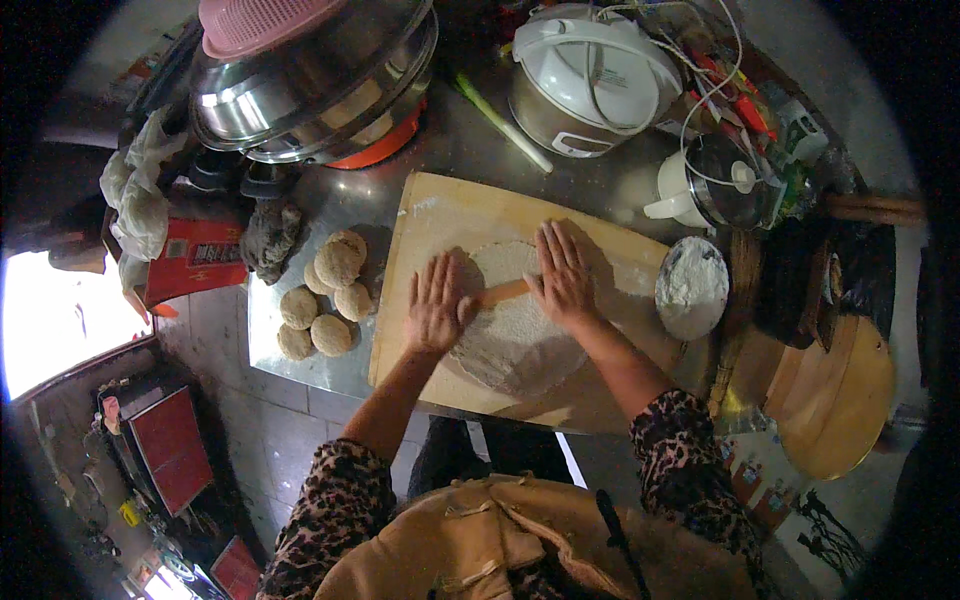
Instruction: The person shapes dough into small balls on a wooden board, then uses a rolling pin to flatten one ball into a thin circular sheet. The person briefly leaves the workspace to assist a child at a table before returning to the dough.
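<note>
A round sheet of rolled dough (517, 352) lies flat on a wooden board (420, 217). Across its upper part runs a wooden rolling pin (504, 292), its middle showing between my hands. My left hand (438, 304) lies palm down over the pin's left end, fingers stretched forward. Over the right end rests my right hand (561, 279), also palm down with extended fingers. Neither hand's fingers wrap the pin, and its ends are hidden beneath them. Left of the board, several dough balls (331, 335) sit on the metal table. A bowl of white flour (691, 289) stands at the board's right edge.
Large steel basins (300, 112) with a pink colander (262, 26) stand at the back left. Behind the board are a green onion (502, 124) and a white-lidded electric cooker (596, 82). A white jug (679, 191) stands back right; a round wooden board (840, 405) is at the far right.
</note>
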### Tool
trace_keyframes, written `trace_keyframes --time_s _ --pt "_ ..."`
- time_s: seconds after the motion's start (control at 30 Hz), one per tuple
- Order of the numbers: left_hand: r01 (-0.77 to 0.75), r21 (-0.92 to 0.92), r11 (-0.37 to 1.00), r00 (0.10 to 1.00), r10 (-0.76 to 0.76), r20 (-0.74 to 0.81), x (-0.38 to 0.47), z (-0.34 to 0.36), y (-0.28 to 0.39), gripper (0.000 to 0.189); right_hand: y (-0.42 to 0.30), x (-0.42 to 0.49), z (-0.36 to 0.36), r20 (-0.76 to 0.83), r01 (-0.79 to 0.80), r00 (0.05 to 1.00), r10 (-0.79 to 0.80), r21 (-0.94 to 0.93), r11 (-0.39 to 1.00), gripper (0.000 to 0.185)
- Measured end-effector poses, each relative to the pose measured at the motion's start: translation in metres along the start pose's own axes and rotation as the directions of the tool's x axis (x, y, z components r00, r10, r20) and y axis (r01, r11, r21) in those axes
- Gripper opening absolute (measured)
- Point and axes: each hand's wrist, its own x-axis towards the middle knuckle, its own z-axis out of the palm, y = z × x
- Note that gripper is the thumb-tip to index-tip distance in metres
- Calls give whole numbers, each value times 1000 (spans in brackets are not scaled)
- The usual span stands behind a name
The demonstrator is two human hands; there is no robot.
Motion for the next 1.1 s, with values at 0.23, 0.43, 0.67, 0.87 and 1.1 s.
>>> trace_keyframes --time_s 0.23,0.43,0.67,0.87,1.1 --pt "-3 252 968 979 54 -197 93 -6 -40 68 20 94 20 -165 -129 978 131 27 991 69" --pt "-181 65 981 982 176 70 -24 15 0 61 -2 -45 18 -135 -10 990 33 163 987 71" --pt "-270 59 961 961 265 84 -51 13 -24 38 127 -155 -44 -216 -534 804 554 145 833 52" --pt "106 -168 980 994 -103 25 -147 -36 -18 31 194 -186 -48 129 -790 607 784 -7 613 50" --pt "400 -181 899 913 -409 -14 -248 -72 -33 30 217 -185 -6 -139 -860 482 865 111 497 45"
